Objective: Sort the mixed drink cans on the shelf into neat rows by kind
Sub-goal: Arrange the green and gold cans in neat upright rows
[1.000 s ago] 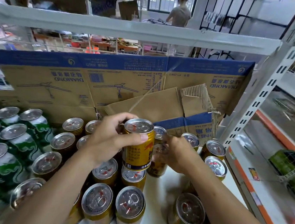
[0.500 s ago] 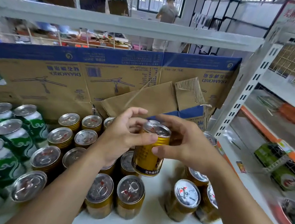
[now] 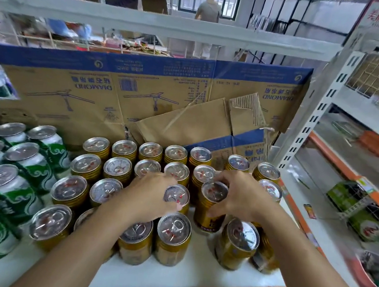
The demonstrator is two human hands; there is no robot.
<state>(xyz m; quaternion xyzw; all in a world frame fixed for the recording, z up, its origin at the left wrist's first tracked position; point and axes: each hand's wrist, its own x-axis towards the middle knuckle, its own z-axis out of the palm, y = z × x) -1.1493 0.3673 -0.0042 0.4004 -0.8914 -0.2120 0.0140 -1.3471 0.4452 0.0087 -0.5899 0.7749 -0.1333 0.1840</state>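
My L hand [image 3: 150,198] is curled round 1 gold can [image 3: 176,195], thumb on its near side; can't tell if it sits on the shelf [image 3: 192,278]. My R hand [image 3: 243,198] grips a 2nd gold can [image 3: 208,217], fingers over the lid, thumb down the side. It's upright, just R of the 1st. Rows of other gold cans [image 3: 117,168] stand beyond & L of my L hand. Green cans [image 3: 27,167] are further L, w/ cardboard [image 3: 83,91] behind all.
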